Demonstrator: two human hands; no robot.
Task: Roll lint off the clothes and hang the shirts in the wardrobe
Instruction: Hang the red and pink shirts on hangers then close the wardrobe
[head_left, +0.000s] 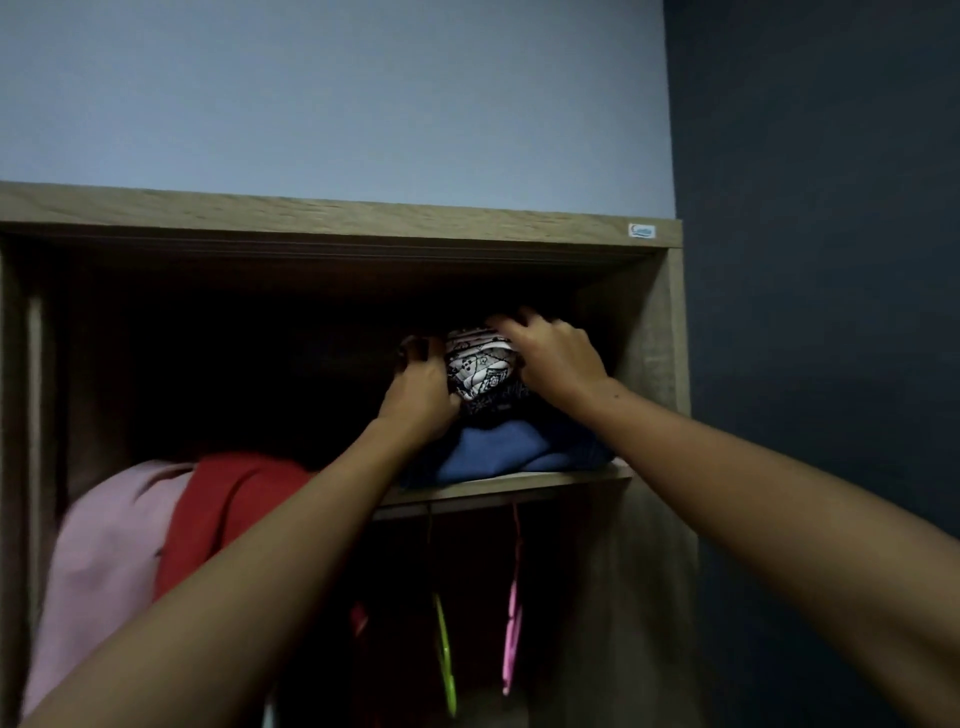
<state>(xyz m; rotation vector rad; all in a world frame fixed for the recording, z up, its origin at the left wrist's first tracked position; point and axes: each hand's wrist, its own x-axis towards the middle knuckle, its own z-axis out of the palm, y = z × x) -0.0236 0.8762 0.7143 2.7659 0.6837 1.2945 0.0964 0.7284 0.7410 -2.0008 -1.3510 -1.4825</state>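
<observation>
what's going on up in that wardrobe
A person is reaching with both arms into the top of the wardrobe. The left hand and right hand hold a folded patterned cloth, which sits on a stack of blue clothes on the shelf. A green hanger and a pink hanger hang below.

in wardrobe (660, 364), on shelf (519, 483): folded stack (498, 452) at right, bundle (478, 364) on top. left hand (421, 395) against bundle's left side, right hand (550, 353) over its right. draped garments (208, 519) left of stack. hangers (511, 623) below shelf.
</observation>
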